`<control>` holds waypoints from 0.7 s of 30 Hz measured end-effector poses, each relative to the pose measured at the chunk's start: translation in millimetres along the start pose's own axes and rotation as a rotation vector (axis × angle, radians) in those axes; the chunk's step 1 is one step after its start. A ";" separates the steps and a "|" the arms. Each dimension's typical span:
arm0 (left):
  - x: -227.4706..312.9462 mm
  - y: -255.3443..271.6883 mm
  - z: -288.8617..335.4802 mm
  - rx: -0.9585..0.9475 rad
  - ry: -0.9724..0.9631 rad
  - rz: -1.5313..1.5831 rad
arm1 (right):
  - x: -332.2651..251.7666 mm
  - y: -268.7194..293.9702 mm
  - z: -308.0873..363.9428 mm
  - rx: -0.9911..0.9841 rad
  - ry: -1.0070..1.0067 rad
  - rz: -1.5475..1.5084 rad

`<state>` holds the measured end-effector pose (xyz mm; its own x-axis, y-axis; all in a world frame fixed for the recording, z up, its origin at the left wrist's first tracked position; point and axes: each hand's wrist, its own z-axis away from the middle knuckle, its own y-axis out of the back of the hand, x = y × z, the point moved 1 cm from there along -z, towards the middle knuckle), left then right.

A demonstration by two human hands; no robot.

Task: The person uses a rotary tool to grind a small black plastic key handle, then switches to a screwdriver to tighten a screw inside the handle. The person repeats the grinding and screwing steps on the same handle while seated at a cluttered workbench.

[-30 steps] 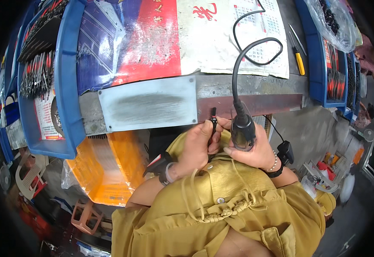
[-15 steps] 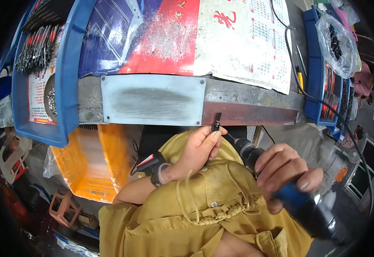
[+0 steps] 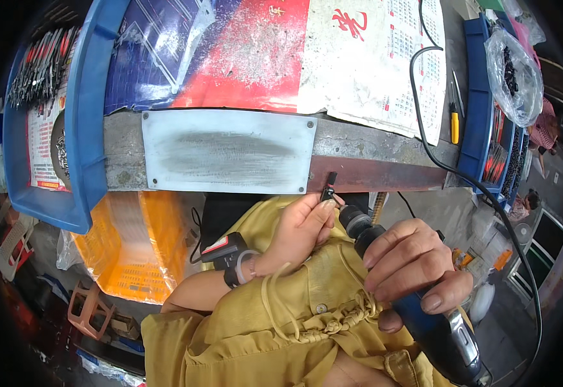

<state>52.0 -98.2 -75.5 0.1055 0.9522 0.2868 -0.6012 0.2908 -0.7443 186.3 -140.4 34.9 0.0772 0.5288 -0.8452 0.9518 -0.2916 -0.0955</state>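
My left hand [image 3: 305, 222] pinches a small black part [image 3: 328, 191] between thumb and fingers, just below the bench's front edge. A dark narrow end of the part sticks up past the fingertips. My right hand [image 3: 417, 267] is wrapped round the body of a blue and black corded electric screwdriver [image 3: 433, 322]. Its black chuck [image 3: 357, 222] points up and left at the part. The bit's tip is at or very near the part; whether it touches I cannot tell.
A pale metal plate [image 3: 230, 151] is fixed to the bench edge. Blue bins of small tools [image 3: 85, 129] stand left and right [image 3: 478, 109]. A yellow-handled screwdriver [image 3: 454, 126] and a black cable [image 3: 481, 187] lie at right. An orange crate [image 3: 139, 251] sits below left.
The electric screwdriver has moved left and up, bringing its bit to the black part. My left hand keeps its pinch. The whole view has shifted slightly.
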 end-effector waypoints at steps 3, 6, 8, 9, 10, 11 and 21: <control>-0.2 -0.3 0.0 0.000 -0.008 0.007 | 4.0 -2.0 1.0 0.030 0.026 0.012; 0.4 0.0 0.5 0.006 0.004 0.016 | 8.3 -2.5 -0.8 0.039 0.030 -0.019; 0.9 0.0 1.0 -0.004 0.004 0.009 | 9.9 -0.6 -4.5 0.011 0.019 -0.045; 1.1 0.0 1.1 -0.011 0.000 0.013 | 10.3 0.8 -6.8 0.001 0.013 -0.058; 1.2 -0.1 1.2 -0.014 -0.012 -0.006 | 10.7 3.0 -9.5 -0.033 -0.008 -0.080; 1.2 -0.2 1.2 -0.018 -0.026 -0.021 | 11.0 5.1 -12.1 -0.067 -0.027 -0.102; -5.8 -2.2 0.7 0.050 -0.076 -0.084 | 11.4 -4.7 -12.2 0.003 -0.020 0.010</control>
<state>52.2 -104.4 -75.1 0.0978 0.9140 0.3937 -0.6315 0.3627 -0.6854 186.4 -123.2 32.1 0.0807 0.5102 -0.8563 0.9502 -0.2989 -0.0885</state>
